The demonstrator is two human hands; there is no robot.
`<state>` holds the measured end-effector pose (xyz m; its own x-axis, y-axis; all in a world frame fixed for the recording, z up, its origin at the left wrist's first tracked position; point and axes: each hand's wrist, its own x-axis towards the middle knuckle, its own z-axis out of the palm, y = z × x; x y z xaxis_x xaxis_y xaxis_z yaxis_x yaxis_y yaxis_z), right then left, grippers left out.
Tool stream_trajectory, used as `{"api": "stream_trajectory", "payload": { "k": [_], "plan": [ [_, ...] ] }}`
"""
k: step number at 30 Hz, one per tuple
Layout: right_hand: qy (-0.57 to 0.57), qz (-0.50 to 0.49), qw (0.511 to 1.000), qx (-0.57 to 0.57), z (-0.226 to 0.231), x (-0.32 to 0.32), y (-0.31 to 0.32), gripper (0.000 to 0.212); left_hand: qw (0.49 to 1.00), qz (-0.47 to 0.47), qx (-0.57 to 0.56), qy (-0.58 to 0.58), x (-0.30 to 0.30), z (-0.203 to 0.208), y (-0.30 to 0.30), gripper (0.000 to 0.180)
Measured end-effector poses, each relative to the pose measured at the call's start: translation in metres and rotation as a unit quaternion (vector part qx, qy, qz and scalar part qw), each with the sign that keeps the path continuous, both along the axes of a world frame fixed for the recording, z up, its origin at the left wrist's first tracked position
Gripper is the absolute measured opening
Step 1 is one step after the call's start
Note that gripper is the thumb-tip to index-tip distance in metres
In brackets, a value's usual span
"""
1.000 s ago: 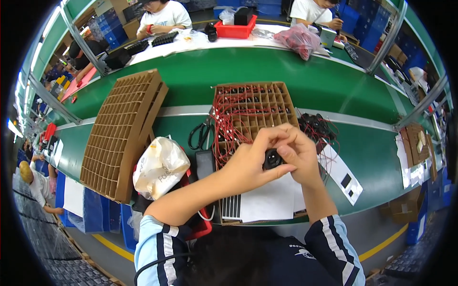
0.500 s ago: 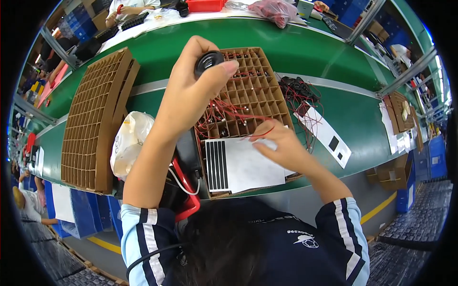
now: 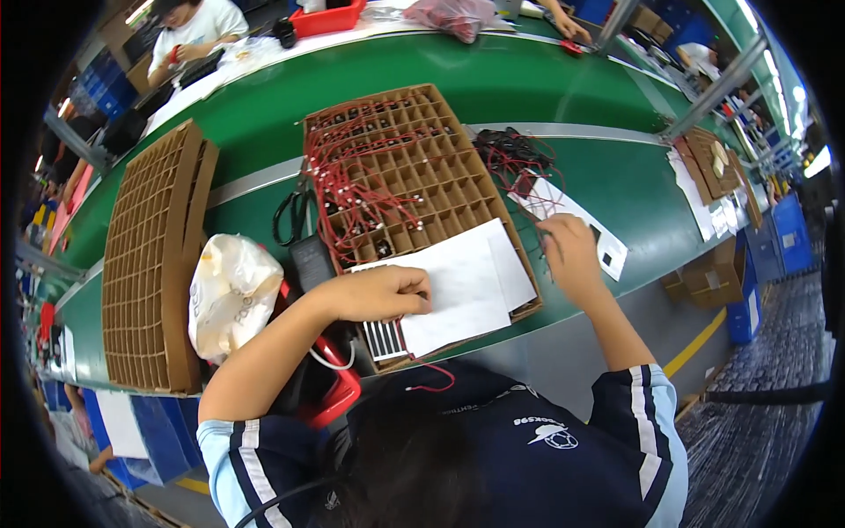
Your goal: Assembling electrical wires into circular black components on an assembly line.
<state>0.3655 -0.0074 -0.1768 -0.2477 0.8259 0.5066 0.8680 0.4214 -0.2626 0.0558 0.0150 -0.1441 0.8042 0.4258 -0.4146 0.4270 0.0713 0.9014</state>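
My left hand (image 3: 383,293) is closed, palm down, over a white sheet with black strips (image 3: 385,340). From beneath it a red wire (image 3: 436,377) trails toward my body; the black round speaker it held is hidden under the fingers. Plain white paper (image 3: 458,286) lies beside that hand. At the right, my right hand (image 3: 572,251) has its thumb and fingertips pinched at thin red wires (image 3: 537,208), which run from a pile of black speakers (image 3: 509,150). Both sheets rest on a cardboard divider tray (image 3: 449,189) whose cells hold small black parts with red wires (image 3: 356,189).
Stacked empty divider trays (image 3: 145,255) stand at the left, beside a white plastic bag (image 3: 233,295). A black box (image 3: 312,262) and a red-framed item (image 3: 339,396) sit near the tray. A white card (image 3: 572,220) lies right. Co-workers sit across the green bench (image 3: 264,92).
My left hand has come down from above the tray onto the striped sheet. My right hand has moved right, from the white paper to the wires by the speaker pile. The view has shifted.
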Motion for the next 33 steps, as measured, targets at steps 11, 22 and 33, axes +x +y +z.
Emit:
{"api": "stream_trajectory", "payload": {
  "k": [11, 22, 33],
  "plan": [
    [-0.031, -0.261, 0.961, -0.090, -0.037, 0.124, -0.028, 0.017, 1.000, 0.016, -0.016, -0.003, 0.001, -0.003, 0.011, 0.016],
    [0.044, -0.254, 0.963, -0.075, -0.084, 0.161, -0.046, 0.005, 0.999, -0.033, -0.014, -0.037, 0.003, -0.019, 0.005, 0.021],
    [0.113, -0.224, 0.959, -0.134, -0.078, 0.179, -0.026, 0.010, 0.999, -0.015, -0.012, -0.034, -0.003, -0.016, 0.009, 0.020]
  ]
}}
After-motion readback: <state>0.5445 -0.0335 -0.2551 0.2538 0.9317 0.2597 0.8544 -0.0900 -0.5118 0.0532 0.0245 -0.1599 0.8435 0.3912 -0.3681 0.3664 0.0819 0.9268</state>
